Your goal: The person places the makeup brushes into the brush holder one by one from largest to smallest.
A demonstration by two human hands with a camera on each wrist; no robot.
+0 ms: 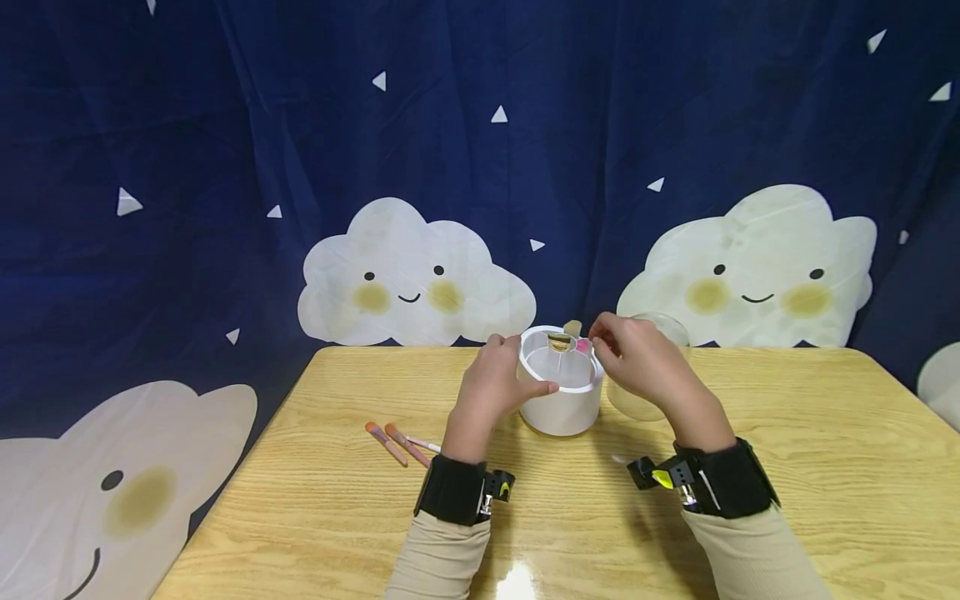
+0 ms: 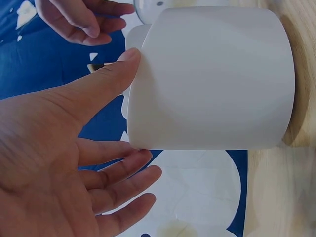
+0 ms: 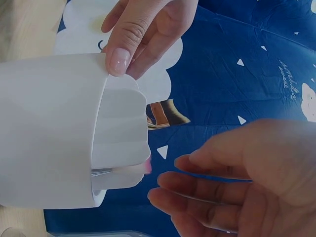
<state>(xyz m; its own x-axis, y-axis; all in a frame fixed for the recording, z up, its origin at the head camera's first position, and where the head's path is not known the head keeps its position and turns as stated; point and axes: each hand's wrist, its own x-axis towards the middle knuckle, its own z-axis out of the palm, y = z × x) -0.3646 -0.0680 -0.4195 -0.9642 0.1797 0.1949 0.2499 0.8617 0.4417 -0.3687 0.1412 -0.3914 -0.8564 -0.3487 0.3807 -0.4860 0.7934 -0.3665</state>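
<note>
A white round brush holder (image 1: 561, 414) stands upright on the table, with pale scalloped dividers (image 3: 121, 126) rising above its rim. My left hand (image 1: 491, 377) grips it at the rim, thumb on the near side and fingers round the left. Dark-and-tan bristles of a makeup brush (image 3: 170, 113) stick out of the holder. Beside them a pink tip (image 1: 582, 344) shows; the rest of it is hidden by the dividers. Just right of the rim, my right hand (image 1: 641, 354) hovers with fingers loosely bent. In the right wrist view nothing lies between those fingers.
Behind and below my right hand stands a clear dome cover (image 1: 636, 406). On the left of the wooden table (image 1: 300, 508) lie two makeup brushes (image 1: 386, 443) with orange bristles and a thin white stick (image 1: 423, 443). A blue cloud-patterned curtain (image 1: 577, 167) hangs behind the table.
</note>
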